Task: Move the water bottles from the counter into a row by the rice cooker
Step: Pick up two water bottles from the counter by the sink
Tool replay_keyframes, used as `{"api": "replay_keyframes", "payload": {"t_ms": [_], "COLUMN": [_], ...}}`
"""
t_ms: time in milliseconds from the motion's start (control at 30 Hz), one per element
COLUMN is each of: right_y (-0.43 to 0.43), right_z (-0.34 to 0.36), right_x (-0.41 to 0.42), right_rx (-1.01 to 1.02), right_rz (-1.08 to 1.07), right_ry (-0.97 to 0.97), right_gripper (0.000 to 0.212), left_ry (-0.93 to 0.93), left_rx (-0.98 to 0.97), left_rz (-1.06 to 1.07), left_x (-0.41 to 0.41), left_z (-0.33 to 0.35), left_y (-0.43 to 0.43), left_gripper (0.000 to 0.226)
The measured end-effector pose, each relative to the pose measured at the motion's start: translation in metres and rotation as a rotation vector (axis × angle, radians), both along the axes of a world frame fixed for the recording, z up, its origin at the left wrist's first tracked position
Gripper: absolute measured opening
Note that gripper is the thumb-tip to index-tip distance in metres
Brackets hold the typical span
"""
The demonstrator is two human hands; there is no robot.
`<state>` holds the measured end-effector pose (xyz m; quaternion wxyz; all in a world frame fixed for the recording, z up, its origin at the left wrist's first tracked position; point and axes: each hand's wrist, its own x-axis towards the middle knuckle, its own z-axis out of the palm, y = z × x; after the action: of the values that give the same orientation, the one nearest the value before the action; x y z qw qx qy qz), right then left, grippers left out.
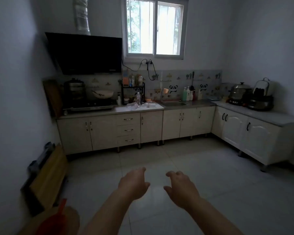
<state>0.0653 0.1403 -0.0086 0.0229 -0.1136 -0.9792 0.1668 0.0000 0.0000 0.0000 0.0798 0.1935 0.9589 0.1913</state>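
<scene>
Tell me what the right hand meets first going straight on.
The way looks free over the floor; the right hand would probably reach the lower cabinets below the sink first, though depth is unclear.

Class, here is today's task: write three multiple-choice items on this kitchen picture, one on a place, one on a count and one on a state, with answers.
1. Where are the water bottles?
A. On the counter, between stove and sink
B. On the floor
C. On the window sill

2. How many drawers are stacked under that counter?
A. Two
B. Three
C. Five

3. What do the left hand and right hand hold?
A. Nothing
B. A bottle each
C. A pan

Answers:
1 A: they sit just right of the stove.
2 B: three are stacked one above another.
3 A: both are stretched out empty.
</scene>
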Motion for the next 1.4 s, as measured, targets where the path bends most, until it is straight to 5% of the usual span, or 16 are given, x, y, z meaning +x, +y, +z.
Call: {"api": "replay_keyframes", "payload": {"t_ms": [1400], "right_y": [0.1], "right_z": [-0.016], "right_x": [-0.568], "right_rx": [-0.075], "right_rz": [0.088], "right_ry": [-0.078], "right_gripper": [0.049], "left_ry": [-0.074], "left_rx": [-0.088], "left_rz": [0.112], "left_x": [-0.542], "left_z": [-0.004], "left_y": [0.088], "left_gripper": [0.056]}}
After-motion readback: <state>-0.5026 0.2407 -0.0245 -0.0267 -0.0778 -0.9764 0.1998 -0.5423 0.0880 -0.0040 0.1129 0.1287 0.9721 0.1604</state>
